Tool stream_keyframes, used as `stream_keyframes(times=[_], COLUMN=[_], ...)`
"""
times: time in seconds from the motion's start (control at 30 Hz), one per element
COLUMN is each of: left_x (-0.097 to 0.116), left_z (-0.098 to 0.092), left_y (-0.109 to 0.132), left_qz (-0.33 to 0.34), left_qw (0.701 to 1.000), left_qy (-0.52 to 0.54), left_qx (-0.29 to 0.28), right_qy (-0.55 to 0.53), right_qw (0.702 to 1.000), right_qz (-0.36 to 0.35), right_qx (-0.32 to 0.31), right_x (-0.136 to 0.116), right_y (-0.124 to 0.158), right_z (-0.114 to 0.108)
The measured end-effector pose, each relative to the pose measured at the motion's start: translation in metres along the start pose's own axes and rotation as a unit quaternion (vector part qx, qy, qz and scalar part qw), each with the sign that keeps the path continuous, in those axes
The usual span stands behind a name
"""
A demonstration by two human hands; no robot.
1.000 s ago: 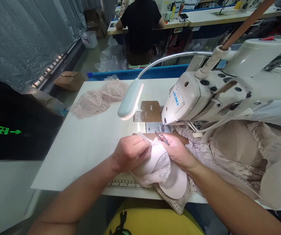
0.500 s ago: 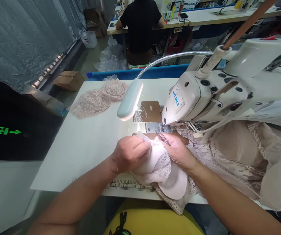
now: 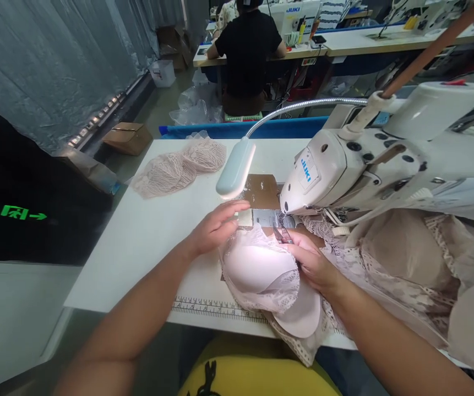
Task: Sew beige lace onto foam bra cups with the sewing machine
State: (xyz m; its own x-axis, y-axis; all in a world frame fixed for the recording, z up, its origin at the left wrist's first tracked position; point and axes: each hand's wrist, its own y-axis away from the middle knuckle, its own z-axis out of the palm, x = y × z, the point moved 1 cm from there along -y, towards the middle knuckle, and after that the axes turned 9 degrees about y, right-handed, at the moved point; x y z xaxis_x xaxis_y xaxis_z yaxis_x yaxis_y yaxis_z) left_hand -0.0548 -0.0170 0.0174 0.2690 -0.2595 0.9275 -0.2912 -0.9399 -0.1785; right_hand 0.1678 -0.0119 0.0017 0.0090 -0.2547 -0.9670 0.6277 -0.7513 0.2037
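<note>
A pale pink padded lace bra (image 3: pixel 257 267) lies at the table's front edge, below the needle area of the white sewing machine (image 3: pixel 319 165). My left hand (image 3: pixel 216 228) is at the upper left of the cup, fingers apart, with nothing held in it. In my right hand (image 3: pixel 306 253) are small metal thread snips (image 3: pixel 282 235), their blades pointing up and left over the lace edge. That hand also rests against the fabric at the cup's right side.
Beige lace pieces (image 3: pixel 179 168) lie at the table's back left. More bra pieces (image 3: pixel 406 253) are heaped at the right. A lamp head (image 3: pixel 235 168) hangs over the table (image 3: pixel 116 264). Beyond it sits a person in black (image 3: pixel 248 52).
My left hand has let go of the lace, opened and moved up and left. More of the cup shows. The whole view has shifted slightly; the snips remain in my right hand.
</note>
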Motion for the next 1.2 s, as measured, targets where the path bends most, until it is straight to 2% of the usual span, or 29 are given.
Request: stream_keyframes(times=[0.1,0.17,0.27,0.47,0.6,0.73,0.87,0.97,1.07,1.2], left_x=[-0.001,0.003,0.008,0.001,-0.005,-0.006,-0.008,-0.009,-0.009,-0.005], left_z=[0.010,0.016,0.017,0.001,-0.011,-0.020,-0.020,-0.018,-0.019,-0.029], left_y=[-0.006,-0.006,-0.003,0.005,0.008,0.009,0.009,0.009,0.009,0.009], left_qz=[-0.016,-0.032,-0.074,-0.153,-0.206,-0.222,-0.228,-0.221,-0.208,-0.182], left_qw=[0.991,0.986,0.985,0.966,0.942,0.939,0.934,0.937,0.950,0.955], left_qy=[0.047,0.062,0.078,0.181,0.231,0.232,0.246,0.242,0.205,0.193], left_qx=[-0.123,-0.150,-0.133,-0.106,-0.129,-0.127,-0.125,-0.119,-0.109,-0.131], right_qy=[-0.018,-0.015,0.017,0.158,0.133,0.104,0.099,0.150,0.308,0.512], right_qw=[0.999,0.999,0.999,0.987,0.991,0.993,0.992,0.986,0.950,0.854], right_qz=[0.009,0.008,-0.014,-0.014,0.004,0.036,0.057,0.050,0.010,0.002], right_qx=[-0.034,-0.044,-0.028,0.021,0.031,0.043,0.046,0.044,0.057,0.092], right_x=[-0.002,-0.004,-0.007,-0.006,-0.006,-0.007,-0.006,-0.005,-0.010,-0.031], right_y=[0.001,0.001,0.000,-0.006,-0.007,-0.004,-0.004,-0.005,-0.005,0.010], right_z=[0.002,0.003,0.003,0.000,-0.002,-0.003,-0.004,-0.006,-0.008,-0.014])
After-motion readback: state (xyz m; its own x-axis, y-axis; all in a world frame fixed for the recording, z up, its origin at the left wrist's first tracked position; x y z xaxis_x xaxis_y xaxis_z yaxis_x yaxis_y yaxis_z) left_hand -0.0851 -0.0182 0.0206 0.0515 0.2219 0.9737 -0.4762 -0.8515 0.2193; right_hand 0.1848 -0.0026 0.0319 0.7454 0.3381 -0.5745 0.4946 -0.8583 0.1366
